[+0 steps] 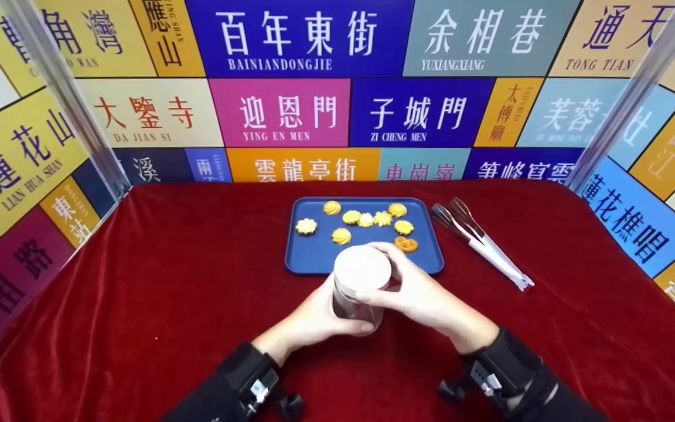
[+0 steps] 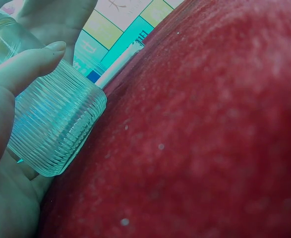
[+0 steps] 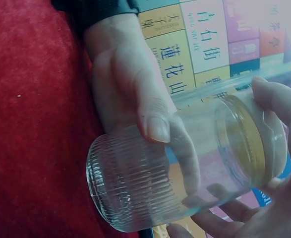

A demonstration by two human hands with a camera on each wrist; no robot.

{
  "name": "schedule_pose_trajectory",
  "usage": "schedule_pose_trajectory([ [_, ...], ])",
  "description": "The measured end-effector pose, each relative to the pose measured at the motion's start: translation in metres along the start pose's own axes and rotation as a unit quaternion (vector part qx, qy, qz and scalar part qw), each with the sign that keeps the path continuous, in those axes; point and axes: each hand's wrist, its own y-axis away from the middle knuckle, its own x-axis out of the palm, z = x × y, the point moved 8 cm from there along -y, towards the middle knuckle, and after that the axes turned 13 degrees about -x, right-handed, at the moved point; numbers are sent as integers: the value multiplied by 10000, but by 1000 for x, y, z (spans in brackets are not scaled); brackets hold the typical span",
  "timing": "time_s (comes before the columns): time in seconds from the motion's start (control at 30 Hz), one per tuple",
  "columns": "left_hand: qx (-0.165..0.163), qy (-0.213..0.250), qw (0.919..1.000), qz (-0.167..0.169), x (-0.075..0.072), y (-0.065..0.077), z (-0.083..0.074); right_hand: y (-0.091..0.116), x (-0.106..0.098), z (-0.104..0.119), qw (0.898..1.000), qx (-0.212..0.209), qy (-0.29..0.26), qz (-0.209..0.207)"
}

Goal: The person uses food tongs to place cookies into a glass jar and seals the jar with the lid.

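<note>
A clear glass jar [image 3: 130, 183] with a ribbed lower part and a white lid [image 1: 362, 268] is between both hands, in front of the tray. My left hand [image 1: 314, 315] grips the jar's body, thumb across the near side and fingers around the far side. The right hand [image 1: 422, 293] holds the lid, thumb at its near edge and fingers on the far rim. In the right wrist view the glass is see-through and no contents show. Whether the jar's base touches the cloth is hard to tell.
Behind the jar lies a blue tray [image 1: 308, 258] with several yellow cookies [image 1: 341, 236] and a pretzel-shaped one [image 1: 406, 244]. Tongs [image 1: 493, 252] with white handles lie right of it. Red cloth [image 1: 197, 281] covers the table; sign-printed panels [image 1: 290, 111] stand behind.
</note>
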Motion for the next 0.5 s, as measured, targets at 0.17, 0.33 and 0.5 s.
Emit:
schedule_pose_trajectory([
  [0.17, -20, -8, 10000, -12, 0, 1, 0, -1, 0, 0, 9991, -38, -357, 227],
  [0.33, 6, -65, 10000, -20, 0, 1, -3, -1, -1, 1, 9991, -48, -350, 230],
  [0.5, 32, -47, 10000, 27, 0, 1, -3, 1, -1, -1, 9995, 97, -250, 141],
])
